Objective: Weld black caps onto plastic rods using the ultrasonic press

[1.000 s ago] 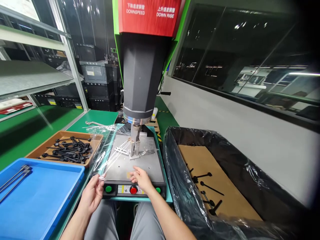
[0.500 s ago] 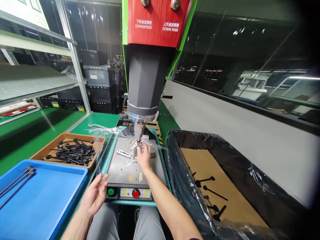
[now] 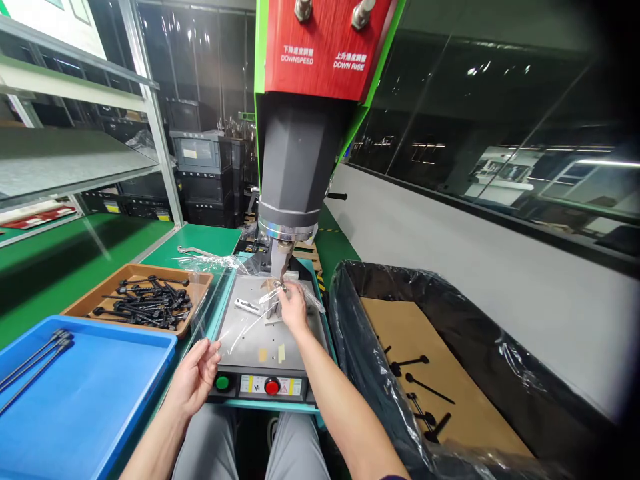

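Observation:
My left hand (image 3: 197, 375) is at the front left corner of the machine's metal plate (image 3: 245, 350), thumb and fingers pinched on clear plastic film (image 3: 245, 328). The film runs in thin shiny folds over the plate towards my right hand (image 3: 294, 305). Beside the tip of the press's metal horn (image 3: 279, 259), my right hand has its fingers closed on the bunched film. A small metal fixture under that hand is partly hidden. To its left on the plate lies a slotted metal clamp bar (image 3: 247, 306).
A brown tray (image 3: 135, 270) of black stemmed parts and a blue tray (image 3: 100, 373) with a few long rods stand left. At right is a plastic-lined bin (image 3: 400, 413) with black parts on cardboard. Green (image 3: 223, 383) and red (image 3: 271, 386) buttons line the machine's front.
The film now stretches visibly between my hands across the plate. My right hand has shifted slightly right, while my left hand has risen a little. The view has shifted slightly.

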{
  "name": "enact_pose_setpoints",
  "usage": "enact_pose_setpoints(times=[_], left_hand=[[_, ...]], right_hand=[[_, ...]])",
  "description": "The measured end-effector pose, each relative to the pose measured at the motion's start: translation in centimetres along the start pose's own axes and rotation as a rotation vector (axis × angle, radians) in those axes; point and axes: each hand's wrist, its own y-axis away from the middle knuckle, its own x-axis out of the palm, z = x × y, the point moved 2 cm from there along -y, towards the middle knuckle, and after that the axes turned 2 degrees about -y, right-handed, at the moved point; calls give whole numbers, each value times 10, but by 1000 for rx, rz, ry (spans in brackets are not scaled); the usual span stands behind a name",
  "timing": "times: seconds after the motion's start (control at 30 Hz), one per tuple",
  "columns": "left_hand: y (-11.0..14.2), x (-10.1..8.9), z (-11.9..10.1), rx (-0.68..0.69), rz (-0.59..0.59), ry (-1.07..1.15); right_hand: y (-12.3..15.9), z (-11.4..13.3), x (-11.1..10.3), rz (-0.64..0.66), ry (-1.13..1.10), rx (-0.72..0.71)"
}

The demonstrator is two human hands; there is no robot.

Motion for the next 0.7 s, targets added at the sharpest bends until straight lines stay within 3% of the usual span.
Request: enact_pose_setpoints(times=[0.13,0.23,0.3,0.4,0.47,0.53,0.63,0.7], left_hand=[[-3,-12,9,69,-5,-162],[-6,-29,19,62,-27,-246],[-5,-45,29,37,-118,-279],[5,-64,45,39,-250,-420],[17,-64,56,96,-153,-573],[31,-54,62,216,58,-708],[53,-30,61,443,340,-895],[66,-16,58,521,471,-1029]], right_hand=[[77,0,-24,127,-200,237],[134,9,-41,268,-332,333],[154,22,-50,330,-333,287],[159,45,-59,359,-280,74],[156,57,-59,371,-291,-39],[154,64,-53,384,-331,-49],[159,66,-37,406,-519,122],[163,66,-25,400,-702,284]])
